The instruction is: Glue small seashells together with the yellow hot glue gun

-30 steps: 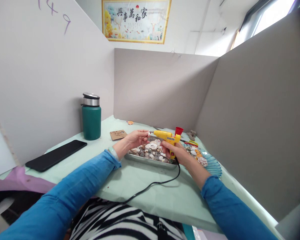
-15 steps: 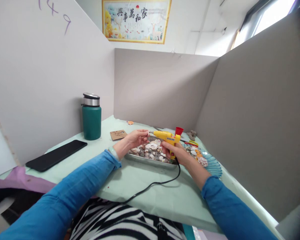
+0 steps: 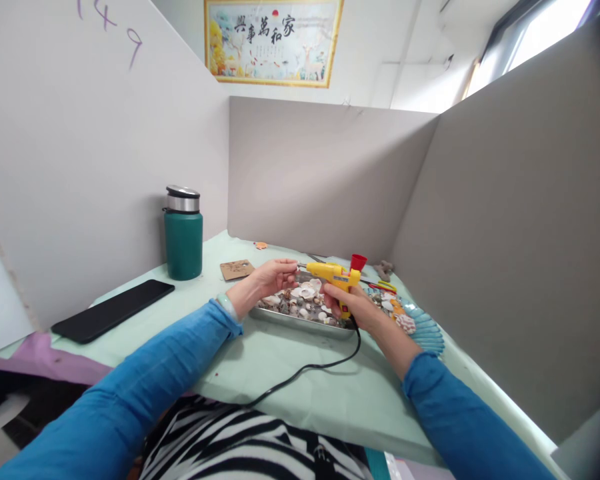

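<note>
My right hand (image 3: 347, 301) is wrapped round the handle of a yellow glue gun (image 3: 330, 271), its nozzle pointing left. At the nozzle tip, my left hand (image 3: 277, 275) pinches a small white piece (image 3: 298, 267), too small to name. Beneath both hands lies a metal tray (image 3: 300, 325) full of shells and small stones. A black cord (image 3: 310, 366) runs from the gun's handle down to the table's front edge.
A green bottle (image 3: 183, 240) and a black phone-like slab (image 3: 114, 310) are at left. A brown card (image 3: 236, 269) lies behind my left wrist. Right of the tray sit a blue shell-shaped dish (image 3: 427, 330), scissors (image 3: 384, 287) and a red cup (image 3: 359, 262). Grey panels enclose the table.
The white piece in my left fingers has turned slightly and shows less at the nozzle. Both hands and the glue gun are otherwise in nearly the same place.
</note>
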Demonstrator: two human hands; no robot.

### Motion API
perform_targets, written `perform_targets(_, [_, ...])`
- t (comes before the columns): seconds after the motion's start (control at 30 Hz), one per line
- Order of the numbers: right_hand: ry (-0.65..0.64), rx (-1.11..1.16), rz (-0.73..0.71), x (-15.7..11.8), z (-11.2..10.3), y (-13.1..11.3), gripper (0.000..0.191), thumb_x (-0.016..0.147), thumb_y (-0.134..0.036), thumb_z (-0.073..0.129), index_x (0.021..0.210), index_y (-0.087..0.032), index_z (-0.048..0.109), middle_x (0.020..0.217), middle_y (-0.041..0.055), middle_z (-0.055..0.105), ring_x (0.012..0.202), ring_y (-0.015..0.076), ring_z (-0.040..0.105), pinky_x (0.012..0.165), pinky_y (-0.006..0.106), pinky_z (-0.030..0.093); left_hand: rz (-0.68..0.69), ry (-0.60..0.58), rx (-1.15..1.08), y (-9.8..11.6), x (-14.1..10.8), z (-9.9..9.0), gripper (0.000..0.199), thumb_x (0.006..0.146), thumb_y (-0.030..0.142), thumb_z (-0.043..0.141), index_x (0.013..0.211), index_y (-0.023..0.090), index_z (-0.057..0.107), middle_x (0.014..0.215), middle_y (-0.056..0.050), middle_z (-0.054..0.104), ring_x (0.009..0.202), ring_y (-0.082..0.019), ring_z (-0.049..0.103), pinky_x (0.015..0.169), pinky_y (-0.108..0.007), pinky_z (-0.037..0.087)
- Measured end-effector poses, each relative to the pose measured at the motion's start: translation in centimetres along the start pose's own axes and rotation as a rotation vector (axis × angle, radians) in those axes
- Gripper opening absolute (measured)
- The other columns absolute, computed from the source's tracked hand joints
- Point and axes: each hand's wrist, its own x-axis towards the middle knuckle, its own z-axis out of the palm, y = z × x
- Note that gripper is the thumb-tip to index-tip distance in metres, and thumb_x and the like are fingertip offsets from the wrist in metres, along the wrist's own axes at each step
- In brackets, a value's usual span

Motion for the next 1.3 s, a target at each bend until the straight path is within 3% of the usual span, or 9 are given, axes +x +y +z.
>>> perform_targets(0.3, [0.026, 0.033, -0.006, 0.17, -0.07, 0.22, 0.033, 0.077, -0.047, 0.064, 0.068, -0.016, 0.06, 0.052, -0.0015, 0.054, 0.039, 0.0065, 0.043, 0.039, 0.021, 0.032, -0.003, -0.03, 0.008, -0.02, -0.06, -0.09, 0.018, 0.073, 0.009, 0.067, 0.09, 0.008, 0.062, 0.064, 0.0, 0.058, 0.049, -0.006, 0.053, 0.056, -0.023, 0.051])
perform_targets(0.5, [0.065, 0.094, 0.009, 0.15, -0.04, -0.03, 0.033, 0.073, -0.049, 0.067, 0.079, -0.016, 0.061, 0.06, -0.0007, 0.059, 0.04, 0.0066, 0.043, 0.038, 0.021, 0.032, 0.01, -0.06, 0.004, -0.07, 0.01, -0.22, 0.014, 0.074, 0.011, 0.067, 0.087, 0.008, 0.062, 0.067, -0.001, 0.059, 0.05, -0.006, 0.053, 0.057, -0.022, 0.051])
perform_targets(0.73, [-0.021, 0.003, -0.001, -0.11, 0.07, -0.14, 0.033, 0.075, -0.049, 0.065, 0.073, -0.017, 0.061, 0.057, -0.0006, 0.058, 0.04, 0.0072, 0.044, 0.04, 0.021, 0.033, -0.007, -0.033, 0.002, 0.02, -0.02, -0.04, 0.013, 0.075, 0.011, 0.066, 0.088, 0.008, 0.062, 0.066, -0.002, 0.059, 0.048, -0.006, 0.053, 0.056, -0.023, 0.05])
perform_targets(0.93, [0.096, 0.055, -0.009, 0.29, -0.01, 0.1, 0.032, 0.074, -0.049, 0.065, 0.074, -0.017, 0.062, 0.056, -0.001, 0.058, 0.038, 0.0068, 0.042, 0.038, 0.022, 0.03, -0.004, -0.043, 0.011, 0.01, -0.25, 0.19, 0.012, 0.073, 0.011, 0.069, 0.083, 0.008, 0.062, 0.062, -0.001, 0.057, 0.049, -0.006, 0.052, 0.057, -0.023, 0.051])
perform_targets(1.2, [-0.005, -0.003, -0.022, -0.2, 0.17, -0.44, 0.035, 0.076, -0.048, 0.064, 0.062, -0.016, 0.059, 0.056, -0.0006, 0.057, 0.04, 0.0065, 0.044, 0.041, 0.022, 0.032, -0.01, -0.032, 0.005, -0.09, -0.02, -0.04, 0.014, 0.074, 0.01, 0.067, 0.086, 0.008, 0.062, 0.063, 0.0, 0.058, 0.048, -0.006, 0.052, 0.057, -0.023, 0.05])
perform_targets(1.3, [0.048, -0.005, -0.023, 0.09, 0.11, -0.03, 0.035, 0.075, -0.049, 0.065, 0.065, -0.016, 0.06, 0.054, -0.0004, 0.056, 0.04, 0.0072, 0.043, 0.04, 0.022, 0.032, -0.01, -0.052, 0.016, -0.17, 0.03, -0.22, 0.01, 0.075, 0.011, 0.066, 0.083, 0.009, 0.06, 0.063, 0.0, 0.058, 0.049, -0.006, 0.053, 0.058, -0.024, 0.05])
